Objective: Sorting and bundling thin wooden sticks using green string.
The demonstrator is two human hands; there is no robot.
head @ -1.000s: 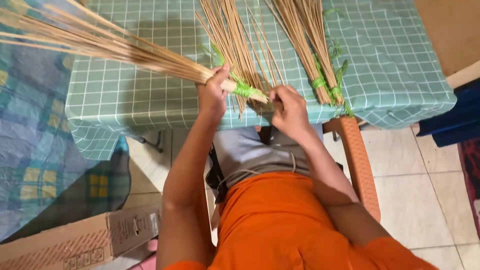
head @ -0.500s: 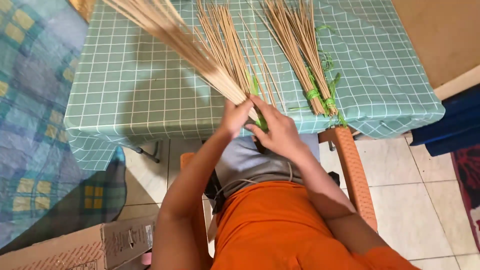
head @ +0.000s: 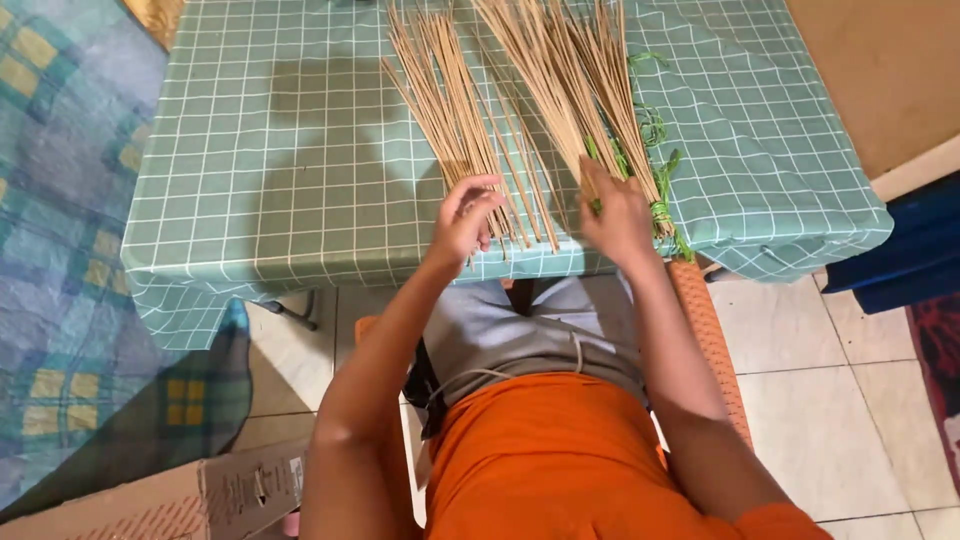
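Thin tan sticks lie on a table covered with a green checked cloth. My left hand hovers with fingers apart over the near ends of a loose fan of sticks, holding nothing. My right hand is closed around the near end of a thicker stick bundle, which lies on the cloth and points away from me. Green string lies tangled at the right of that bundle, and more tied sticks sit beside it.
I sit at the table's front edge, wearing an orange garment. An orange woven chair arm is by my right elbow. A cardboard box stands on the floor at lower left, a checked blue blanket at left, dark blue fabric at right.
The bundle, earlier held up and pointing left with both hands on it, has swung right and come down onto the table. My left hand has let go and opened.
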